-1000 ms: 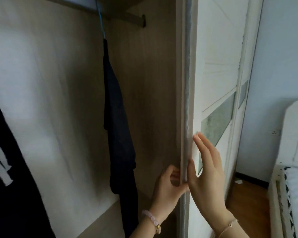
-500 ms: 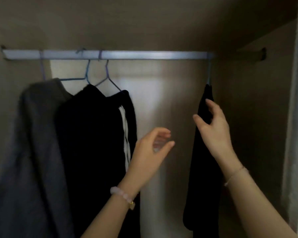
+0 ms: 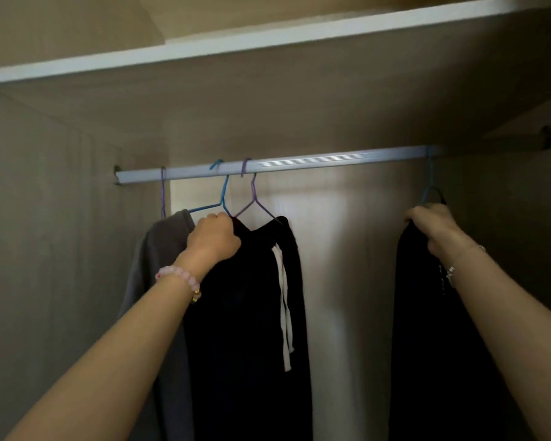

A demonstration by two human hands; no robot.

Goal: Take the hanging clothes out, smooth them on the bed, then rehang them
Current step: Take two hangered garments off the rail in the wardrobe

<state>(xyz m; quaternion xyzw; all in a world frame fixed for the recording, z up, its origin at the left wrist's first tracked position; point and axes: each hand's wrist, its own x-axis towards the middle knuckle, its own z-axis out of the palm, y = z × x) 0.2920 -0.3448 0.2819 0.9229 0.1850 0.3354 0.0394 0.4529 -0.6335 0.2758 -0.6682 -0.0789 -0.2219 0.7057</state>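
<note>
Left hand (image 3: 215, 238) grips black garment (image 3: 245, 313) at the shoulder, right hand (image 3: 433, 226) grips dark garment (image 3: 427, 329) up top, both on the rail (image 3: 299, 162). We judge them soft, light: take hanger (image 3: 224, 192) plus cloth together.

Both arms are up and stretched out away from the person, pretty much straight, forearms bare. The left arm comes in from the lower left. The left hand (image 3: 213, 238) is balled into a fist, its back to the camera, gripping the shoulder of the middle black garment (image 3: 245, 313). There's a pink bead bracelet (image 3: 178, 277) on that wrist. The right arm runs up from the lower right, with the right hand (image 3: 434, 227) curled over the top of the right-side dark garment (image 3: 427, 329) and a thin chain bracelet (image 3: 451, 270) on the wrist. The hands are well apart and roughly level.
</note>
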